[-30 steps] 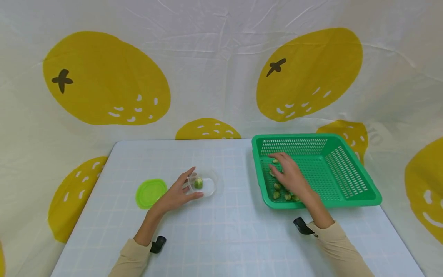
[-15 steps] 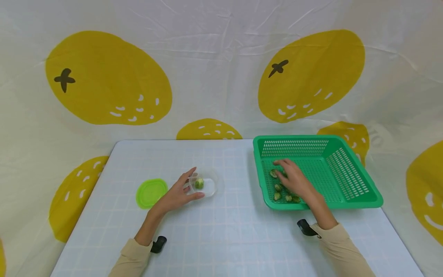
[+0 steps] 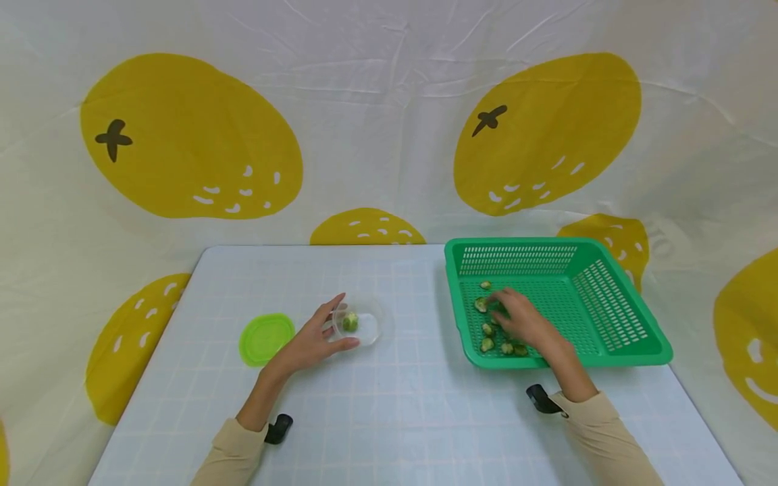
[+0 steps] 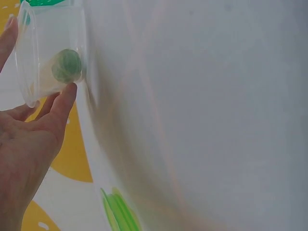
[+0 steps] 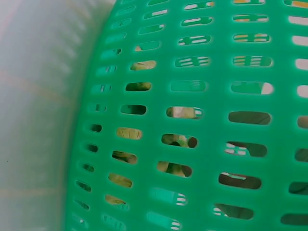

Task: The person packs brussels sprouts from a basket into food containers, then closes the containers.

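Observation:
My left hand [image 3: 313, 341] holds a small clear plastic container [image 3: 369, 329] by its side, thumb near and fingers on the far side. Inside it lies one Brussels sprout [image 3: 350, 322], also visible through the wall in the left wrist view, where the container [image 4: 53, 33] stands above the fingertips. My right hand [image 3: 527, 322] is down in the green basket [image 3: 608, 317], fingers bent among several Brussels sprouts [image 3: 487, 345]. One sprout [image 3: 481, 305] lies right at its fingertips; I cannot tell whether it pinches one. In the right wrist view the basket wall [image 5: 211, 125] hides most of that hand.
A bright green lid [image 3: 266, 339] lies on the table left of the container, behind my left wrist. The white checked table [image 3: 389, 418] runs up to a white backdrop with yellow printed fruit. Raised slotted walls surround the basket's inside.
My right hand has drawn back toward me and slightly right within the basket, its fingers bending closer together. A sprout near the far wall is uncovered. My left hand and the container stay put.

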`<action>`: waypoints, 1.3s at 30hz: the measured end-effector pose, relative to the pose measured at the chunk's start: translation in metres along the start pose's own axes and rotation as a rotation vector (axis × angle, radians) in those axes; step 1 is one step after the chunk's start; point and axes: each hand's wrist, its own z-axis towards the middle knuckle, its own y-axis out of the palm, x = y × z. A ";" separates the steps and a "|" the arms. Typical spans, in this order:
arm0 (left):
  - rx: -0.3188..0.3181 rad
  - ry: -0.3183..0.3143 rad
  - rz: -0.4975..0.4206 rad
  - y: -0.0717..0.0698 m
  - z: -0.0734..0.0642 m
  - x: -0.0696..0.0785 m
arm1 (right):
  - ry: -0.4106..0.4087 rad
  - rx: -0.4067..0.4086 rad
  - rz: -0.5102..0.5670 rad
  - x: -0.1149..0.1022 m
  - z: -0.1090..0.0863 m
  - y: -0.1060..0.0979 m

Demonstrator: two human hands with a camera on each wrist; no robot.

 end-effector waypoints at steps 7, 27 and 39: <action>0.001 0.003 0.002 0.000 0.001 0.000 | -0.055 -0.052 -0.015 0.001 -0.001 -0.001; -0.001 -0.004 0.013 0.000 -0.001 0.004 | -0.113 -0.091 -0.081 0.002 0.002 0.003; 0.000 0.009 0.000 0.000 -0.001 0.003 | -0.064 -0.052 -0.085 -0.001 0.000 -0.001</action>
